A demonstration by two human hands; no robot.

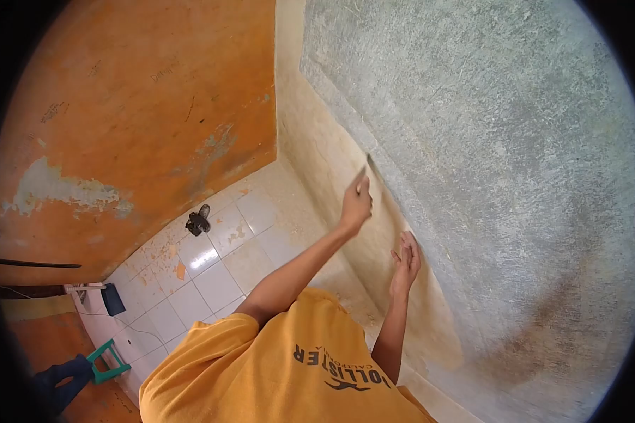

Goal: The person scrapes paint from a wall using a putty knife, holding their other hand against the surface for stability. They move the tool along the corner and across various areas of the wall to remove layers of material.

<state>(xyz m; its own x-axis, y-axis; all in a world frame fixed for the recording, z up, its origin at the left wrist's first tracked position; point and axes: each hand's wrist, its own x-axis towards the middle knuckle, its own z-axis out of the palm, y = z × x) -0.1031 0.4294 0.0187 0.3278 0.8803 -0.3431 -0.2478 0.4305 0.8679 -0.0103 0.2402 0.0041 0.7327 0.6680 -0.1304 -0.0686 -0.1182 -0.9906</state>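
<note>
My left hand (358,204) is closed around a thin dark tool (369,162), whose tip meets the wall at the border of two surfaces; its full shape is hidden. Lower and to the right, my right hand (406,262) has its fingers stretched out near the same border, with nothing visible in it. Rough grey surface (487,183) covers the wall on the right. A smoother cream strip (331,141) runs beside it, with an uneven edge between the two.
An orange wall (141,92) with peeling patches stands at left. Loose flakes (180,271) lie on the white tiled floor (215,285), near a dark object (198,220). At lower left are a dustpan (112,299), a green stool (109,361), a cable and dark blue cloth (63,381).
</note>
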